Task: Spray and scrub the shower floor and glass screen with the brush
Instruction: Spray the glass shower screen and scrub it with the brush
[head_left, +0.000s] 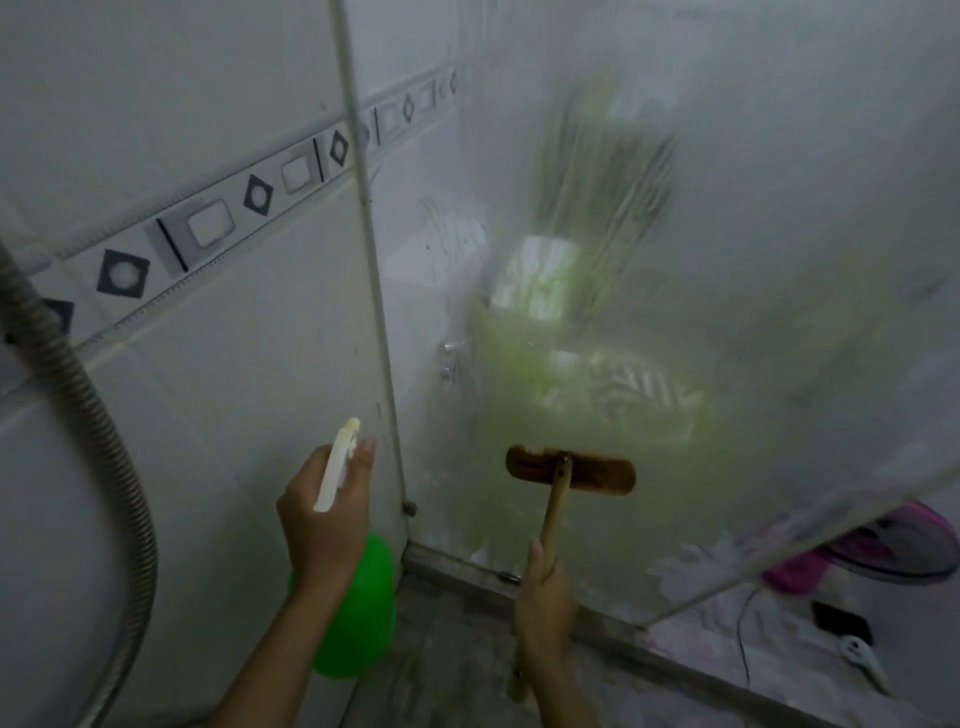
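Observation:
My left hand (324, 512) grips a green spray bottle (358, 618) by its white trigger head, nozzle aimed up toward the corner where the tiled wall meets the glass screen (701, 234). My right hand (545, 603) holds the wooden handle of a brown scrub brush (571, 470). The brush head lies flat against the lower part of the glass. Greenish smears cover the glass above and around the brush. The grey shower floor (441, 665) shows below between my arms.
A ribbed metal shower hose (111, 467) curves down the left side. White wall tiles carry a patterned border (208, 228). Beyond the glass edge at the right are a pink fan (898, 545), a black phone and a white cable.

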